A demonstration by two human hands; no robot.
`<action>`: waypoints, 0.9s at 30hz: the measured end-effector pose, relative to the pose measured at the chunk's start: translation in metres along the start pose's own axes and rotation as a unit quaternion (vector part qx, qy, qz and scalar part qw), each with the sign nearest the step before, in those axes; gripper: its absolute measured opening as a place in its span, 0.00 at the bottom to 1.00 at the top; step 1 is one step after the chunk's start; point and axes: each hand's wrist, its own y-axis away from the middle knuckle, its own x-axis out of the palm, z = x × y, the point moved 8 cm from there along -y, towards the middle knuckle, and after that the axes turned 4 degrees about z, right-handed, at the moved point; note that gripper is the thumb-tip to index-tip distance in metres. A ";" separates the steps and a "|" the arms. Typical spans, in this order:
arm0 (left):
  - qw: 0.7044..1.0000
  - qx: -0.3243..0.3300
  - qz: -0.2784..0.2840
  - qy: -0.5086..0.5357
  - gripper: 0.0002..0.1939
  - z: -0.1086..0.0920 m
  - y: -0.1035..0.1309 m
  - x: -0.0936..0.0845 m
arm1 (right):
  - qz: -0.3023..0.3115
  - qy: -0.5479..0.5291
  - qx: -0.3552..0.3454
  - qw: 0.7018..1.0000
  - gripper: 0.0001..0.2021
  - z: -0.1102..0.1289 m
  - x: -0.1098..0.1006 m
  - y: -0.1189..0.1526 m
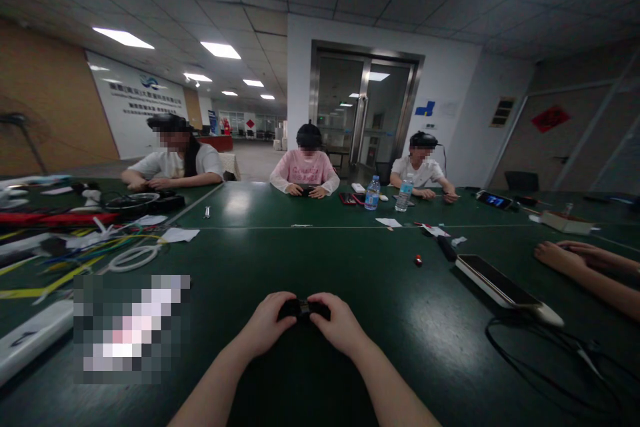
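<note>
A small black object (303,307) rests at the middle of the dark green table (240,260), held between my two hands. My left hand (270,323) has its fingers and thumb closed on the object's left end. On the opposite end, my right hand (339,321) grips it in the same way. The fingers partly cover the object, and its exact kind is too dark to tell.
At left lie a pixelated item (135,330), a white power strip (37,340) and coiled cables (134,257). A phone on a white case (500,280) and black cable are at right. Bottles (372,193) stand farther back. Several people sit around; another person's hands (570,257) are at right.
</note>
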 end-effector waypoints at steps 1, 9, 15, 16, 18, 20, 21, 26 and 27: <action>1.000 0.001 -0.001 -0.001 0.21 0.000 0.000 0.000 | 0.000 0.002 -0.002 1.000 0.15 0.000 0.000 -0.001; 1.000 -0.009 0.002 -0.001 0.21 0.002 0.000 0.000 | 0.005 0.001 0.003 1.000 0.15 -0.004 0.002 -0.002; 1.000 -0.014 -0.001 0.004 0.24 0.005 0.000 0.001 | 0.005 -0.005 0.005 1.000 0.15 -0.003 0.001 0.000; 1.000 -0.014 0.000 0.003 0.25 0.006 0.000 0.001 | 0.006 -0.007 0.009 1.000 0.15 -0.003 0.001 0.000; 1.000 -0.013 0.002 0.000 0.26 0.005 -0.001 0.001 | 0.007 -0.008 0.017 1.000 0.15 -0.003 0.001 0.000; 1.000 -0.013 0.003 -0.001 0.27 0.005 -0.001 0.001 | 0.008 -0.006 0.017 1.000 0.15 -0.003 0.001 0.001; 1.000 -0.016 0.003 -0.001 0.27 0.005 0.000 0.000 | 0.009 -0.005 0.014 1.000 0.15 -0.002 0.001 0.001; 1.000 -0.023 0.009 0.006 0.24 0.002 0.002 -0.001 | 0.007 -0.006 0.011 1.000 0.15 -0.003 0.002 0.000; 1.000 -0.023 0.009 0.007 0.23 0.002 0.002 -0.001 | 0.006 -0.003 0.008 1.000 0.15 -0.004 0.002 0.000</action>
